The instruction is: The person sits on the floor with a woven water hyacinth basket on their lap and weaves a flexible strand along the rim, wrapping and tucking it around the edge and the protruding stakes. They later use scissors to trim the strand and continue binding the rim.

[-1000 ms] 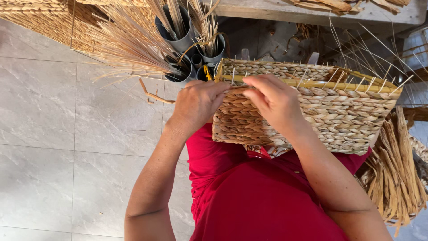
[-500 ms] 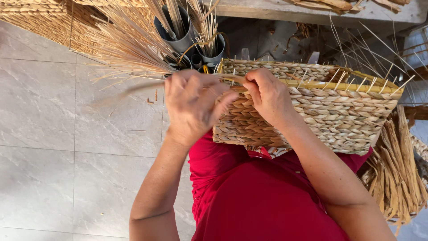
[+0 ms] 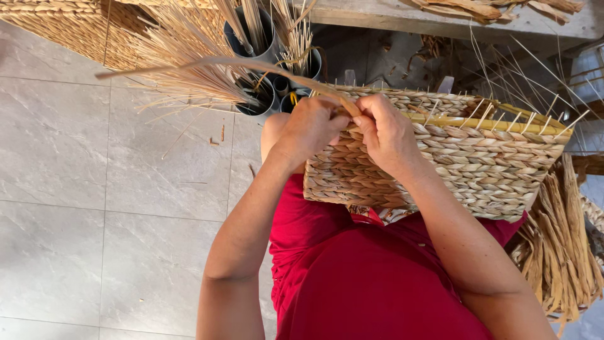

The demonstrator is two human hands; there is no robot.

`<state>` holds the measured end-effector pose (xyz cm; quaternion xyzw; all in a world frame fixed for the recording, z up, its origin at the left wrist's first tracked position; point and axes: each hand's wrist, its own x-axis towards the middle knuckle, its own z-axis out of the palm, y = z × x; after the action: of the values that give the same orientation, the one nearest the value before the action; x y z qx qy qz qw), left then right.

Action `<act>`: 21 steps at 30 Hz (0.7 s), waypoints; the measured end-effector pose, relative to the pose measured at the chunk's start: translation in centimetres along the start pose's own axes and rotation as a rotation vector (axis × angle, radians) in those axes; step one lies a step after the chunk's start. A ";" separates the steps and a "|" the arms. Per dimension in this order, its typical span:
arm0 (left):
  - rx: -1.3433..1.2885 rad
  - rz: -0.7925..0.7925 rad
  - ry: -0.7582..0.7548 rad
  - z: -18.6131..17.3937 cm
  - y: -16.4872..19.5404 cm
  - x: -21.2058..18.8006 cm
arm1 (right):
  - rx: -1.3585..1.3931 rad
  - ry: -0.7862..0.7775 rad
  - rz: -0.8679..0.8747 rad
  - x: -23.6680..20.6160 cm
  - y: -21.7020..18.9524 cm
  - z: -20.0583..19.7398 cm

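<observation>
A rectangular woven straw basket [image 3: 478, 170] rests on my lap, over red clothing [image 3: 371, 277]. Thin upright stakes stick out along its top rim. My left hand [image 3: 311, 129] and my right hand [image 3: 387, 132] meet at the rim's left corner. Both pinch a long flat straw strand [image 3: 214, 63] that runs from the rim out to the upper left, over the floor.
Grey tubes [image 3: 264, 38] holding bunches of straw stand on the tiled floor [image 3: 94, 189] beyond the basket. Woven baskets [image 3: 63, 25] sit at the top left. A pile of dried straw [image 3: 566, 245] lies at the right. A wooden bench edge [image 3: 440, 16] runs across the top.
My left hand lifted off the rim, then came back down to it. The long strand now stretches out straight to the upper left.
</observation>
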<state>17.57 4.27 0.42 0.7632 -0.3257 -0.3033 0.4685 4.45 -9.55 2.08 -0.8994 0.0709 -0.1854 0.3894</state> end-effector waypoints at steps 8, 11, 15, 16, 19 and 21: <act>0.067 0.305 0.305 0.7 0.1 -4.1 | 0.039 0.072 0.033 0.5 -0.6 0.3; 0.172 0.533 0.430 1.3 1.1 -6.1 | -0.091 0.104 -0.077 0.8 -1.3 0.6; 0.440 0.393 0.530 0.2 1.3 -6.7 | -0.130 0.023 -0.089 0.6 -1.9 0.4; 0.468 0.356 0.548 -0.2 1.1 -6.6 | -0.127 0.016 -0.099 0.6 -1.9 0.3; 0.523 0.157 0.450 -1.2 0.4 -6.6 | -0.098 0.022 -0.080 0.4 -1.7 0.3; 0.552 0.080 0.372 -1.6 0.0 -6.8 | -0.059 0.040 -0.045 0.5 -1.3 0.6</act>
<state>14.65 10.40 2.09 0.8902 -0.3341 -0.0407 0.3070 5.11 -8.43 2.77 -0.9081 0.0641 -0.2098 0.3568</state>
